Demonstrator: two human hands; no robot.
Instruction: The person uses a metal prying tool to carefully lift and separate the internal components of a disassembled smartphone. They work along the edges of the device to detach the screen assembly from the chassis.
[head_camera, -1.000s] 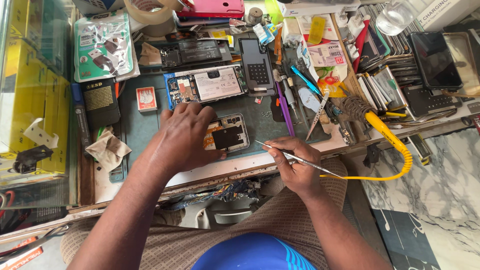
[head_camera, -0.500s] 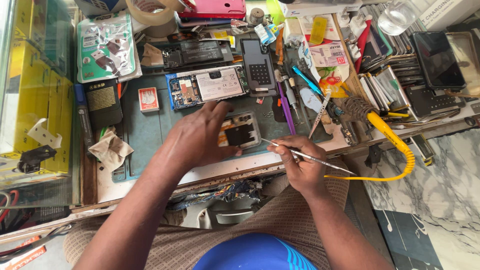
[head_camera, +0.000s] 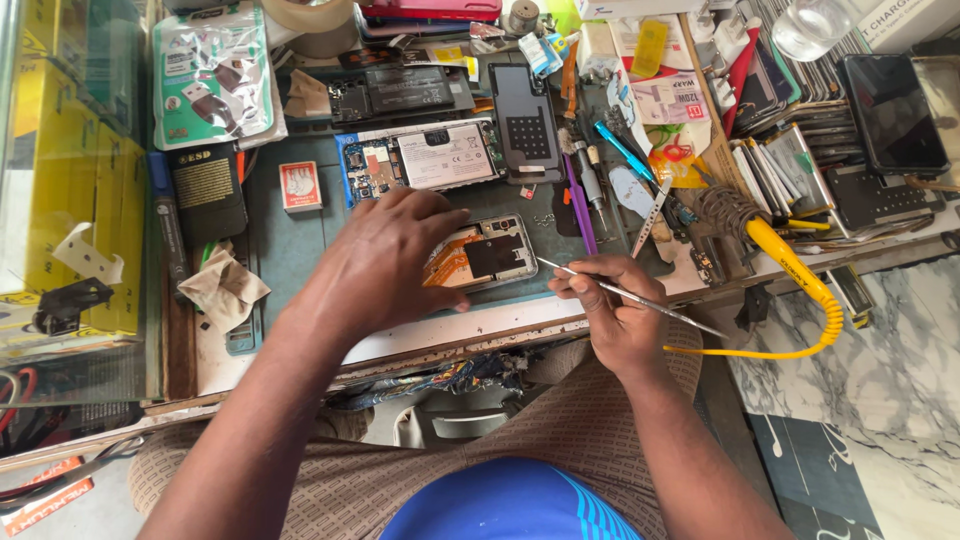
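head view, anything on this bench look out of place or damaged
No spill or clear breakage shows. The opened phone under the left hand has its back off, its insides bare. A second opened phone lies behind it. The right hand holds a thin metal tool. A crumpled tissue lies to the left.

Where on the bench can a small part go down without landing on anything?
One bare patch: the blue-green mat between the small red-and-white box, the crumpled tissue and the left hand. The pale front edge strip below the opened phone is bare too. Everything behind and right of the right hand is crowded.
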